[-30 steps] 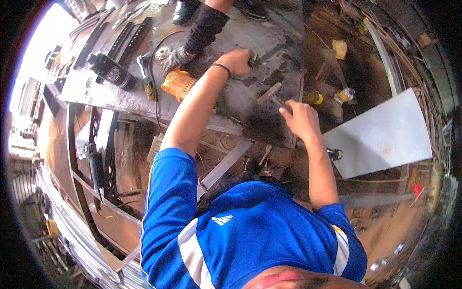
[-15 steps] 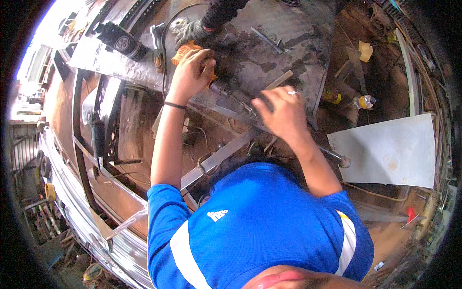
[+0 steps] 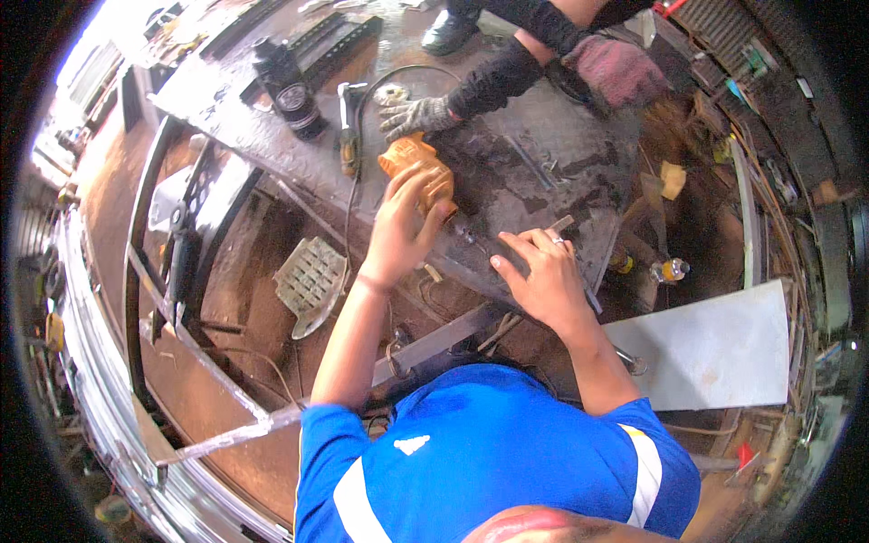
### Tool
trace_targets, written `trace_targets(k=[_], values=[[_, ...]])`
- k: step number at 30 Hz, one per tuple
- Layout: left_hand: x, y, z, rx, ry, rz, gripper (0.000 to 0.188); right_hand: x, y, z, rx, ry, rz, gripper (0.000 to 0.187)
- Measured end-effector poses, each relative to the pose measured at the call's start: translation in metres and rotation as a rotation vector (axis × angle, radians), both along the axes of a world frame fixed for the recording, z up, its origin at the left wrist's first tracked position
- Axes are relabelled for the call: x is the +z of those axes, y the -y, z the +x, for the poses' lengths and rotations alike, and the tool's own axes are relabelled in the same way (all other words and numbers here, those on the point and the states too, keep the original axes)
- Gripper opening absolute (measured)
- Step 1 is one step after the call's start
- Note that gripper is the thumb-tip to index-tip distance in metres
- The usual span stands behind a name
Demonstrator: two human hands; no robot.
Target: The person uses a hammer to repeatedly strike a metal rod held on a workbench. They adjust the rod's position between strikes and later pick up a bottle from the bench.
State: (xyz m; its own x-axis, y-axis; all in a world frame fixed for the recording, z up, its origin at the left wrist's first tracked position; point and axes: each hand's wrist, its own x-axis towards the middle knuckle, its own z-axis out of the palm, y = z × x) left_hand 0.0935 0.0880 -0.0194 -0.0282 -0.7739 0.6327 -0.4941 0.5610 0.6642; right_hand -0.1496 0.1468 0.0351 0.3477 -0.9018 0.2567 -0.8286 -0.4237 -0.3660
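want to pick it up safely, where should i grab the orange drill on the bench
Grip the orange drill round its fat body, coming from the near bench edge, where the left hand already wraps it. Its bit end points right toward the right hand, so avoid that side.

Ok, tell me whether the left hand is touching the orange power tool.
Touching. The head view shows the left hand resting on the orange power tool on the metal table, fingers draped over its body.

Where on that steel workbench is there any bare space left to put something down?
The steel bench is barest between the co-worker's gloved hand and the right hand, apart from a thin rod. The pale panel lower right is bare too. It is crowded around the orange tool under the left hand and near the black can.
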Motion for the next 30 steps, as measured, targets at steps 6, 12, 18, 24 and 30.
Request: trace_targets(k=[6,12,18,24,30], values=[[-0.044,-0.136,0.050,0.129,-0.186,0.372,0.037,-0.018,-0.013,-0.024,-0.210,0.079,-0.040,0.031],[-0.105,-0.217,0.069,0.298,0.024,0.635,0.037,-0.037,0.000,-0.069,-0.446,0.014,-0.022,0.025],[-0.108,-0.235,0.081,0.322,0.180,0.680,0.038,-0.046,0.145,-0.064,-0.330,-0.200,-0.068,0.031],[-0.138,-0.264,0.092,0.485,0.088,0.701,0.034,-0.074,0.222,-0.059,-0.288,-0.363,0.220,0.029],[-0.132,-0.252,0.081,0.498,0.112,0.577,0.033,-0.095,0.327,-0.084,-0.132,-0.497,0.032,0.040]])
